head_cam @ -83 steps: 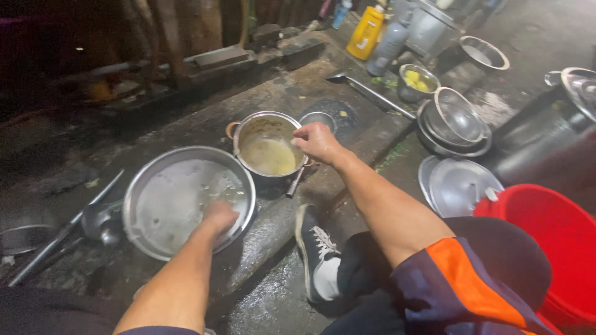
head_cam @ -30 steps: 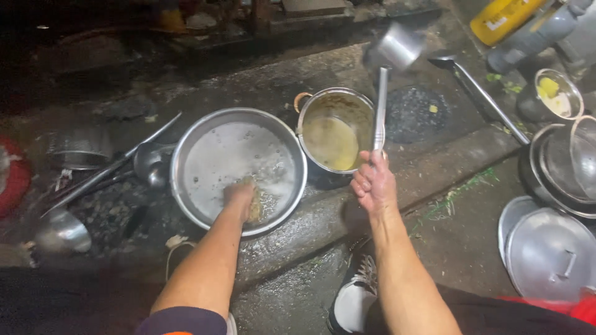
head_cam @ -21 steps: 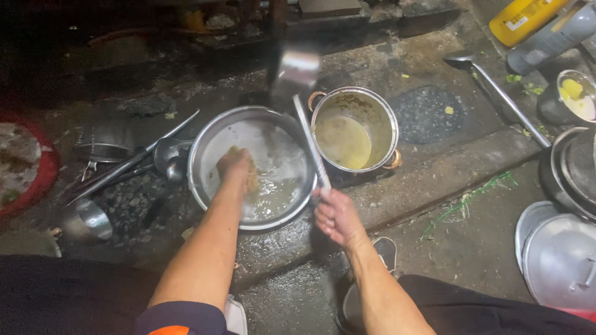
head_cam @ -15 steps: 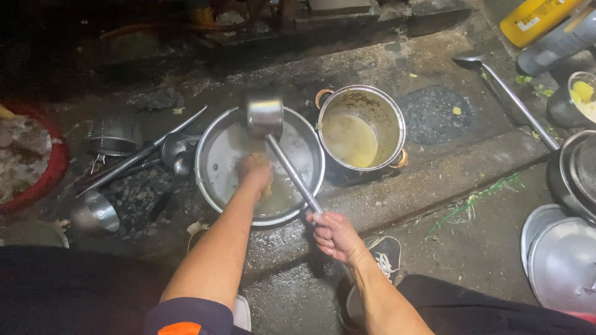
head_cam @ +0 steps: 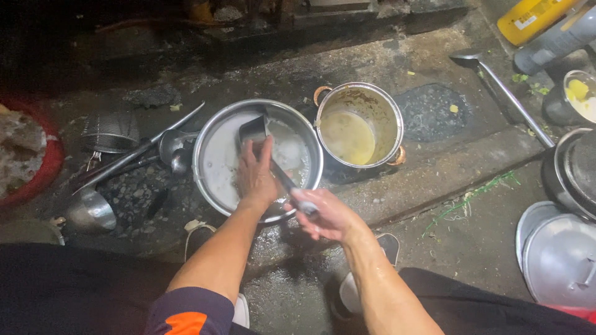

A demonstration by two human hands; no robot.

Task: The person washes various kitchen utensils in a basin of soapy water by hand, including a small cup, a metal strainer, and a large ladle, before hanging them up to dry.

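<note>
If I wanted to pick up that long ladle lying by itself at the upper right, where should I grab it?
Grip the long ladle midway along its straight metal handle, coming down from above. The handle lies flat on the wet concrete, slanting from the cup at upper left toward the stacked pots at right; its middle looks free of other things, though the far end runs close to those pots.

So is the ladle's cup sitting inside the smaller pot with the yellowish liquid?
No, the ladle lies over the wide steel basin, beside that pot.
</note>
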